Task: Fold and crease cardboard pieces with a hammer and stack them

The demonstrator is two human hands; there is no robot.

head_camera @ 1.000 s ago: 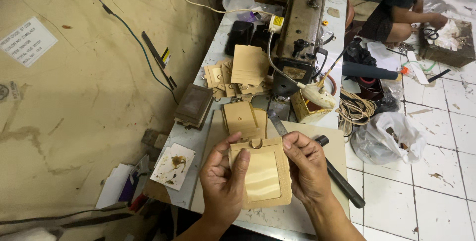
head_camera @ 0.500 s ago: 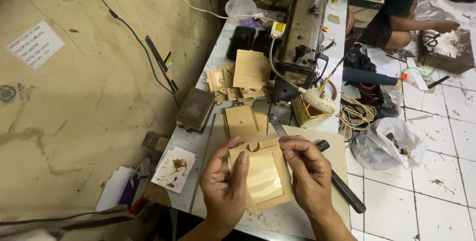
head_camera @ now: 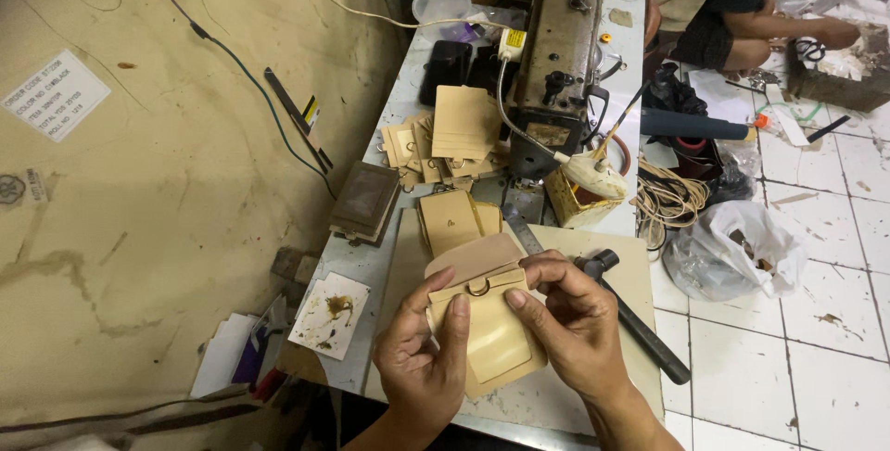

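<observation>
Even, diffuse light, moderately bright, no hard shadows; source not identifiable. Soft shadow under both hands on the cutting board (head_camera: 593, 256). White floor tiles (head_camera: 816, 303) at right run brightest, close to clipping. Mild sheen on the plastic bag (head_camera: 732, 252). Centre is sharp, no motion blur. Wide-angle stretch toward the edges; corners slightly softer. Warm yellowish cast overall.

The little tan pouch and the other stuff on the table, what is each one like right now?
Tan pouch: held up, flap open.
Left hand: gripping the pouch's left side.
Right hand: pinching the pouch's top right.
Metal ring: on the pouch's top edge.
Tan pieces: piled loosely.
Hammer: lying flat.
</observation>
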